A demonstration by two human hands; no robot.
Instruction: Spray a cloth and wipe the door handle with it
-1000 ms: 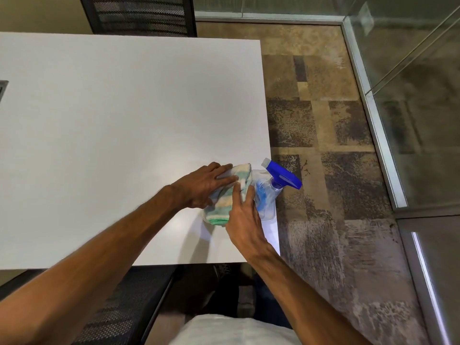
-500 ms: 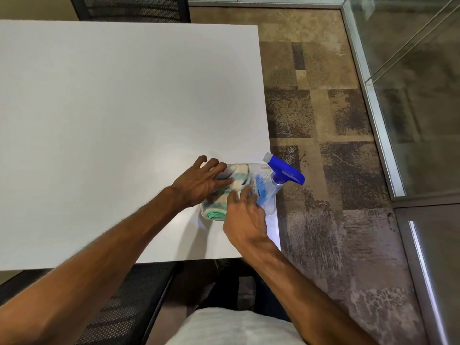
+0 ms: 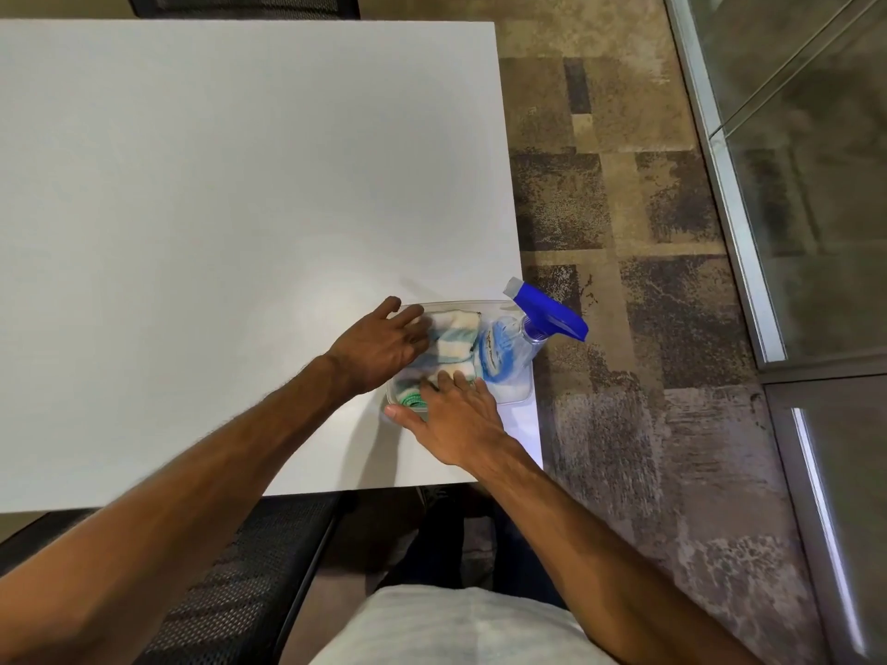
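Observation:
A folded cloth (image 3: 456, 336) with white, blue and green stripes lies in a clear plastic container (image 3: 513, 398) at the white table's near right corner. A clear spray bottle (image 3: 509, 350) with a blue trigger head stands in the same container, right of the cloth. My left hand (image 3: 379, 348) rests flat on the cloth's left side, fingers spread. My right hand (image 3: 456, 419) lies over the container's near rim, fingertips on the cloth and thumb stretched left along the rim. No door handle is in view.
The white table (image 3: 240, 184) fills the left of the view. A black mesh chair (image 3: 240, 592) stands under its near edge, another chair (image 3: 240, 4) at the far edge. Patterned carpet (image 3: 624, 232) lies to the right, with a metal-framed glass wall (image 3: 816, 184) beyond.
The cloth has gone down from just above the container into it. Both hands have flattened on it, and my right thumb has spread out to the left.

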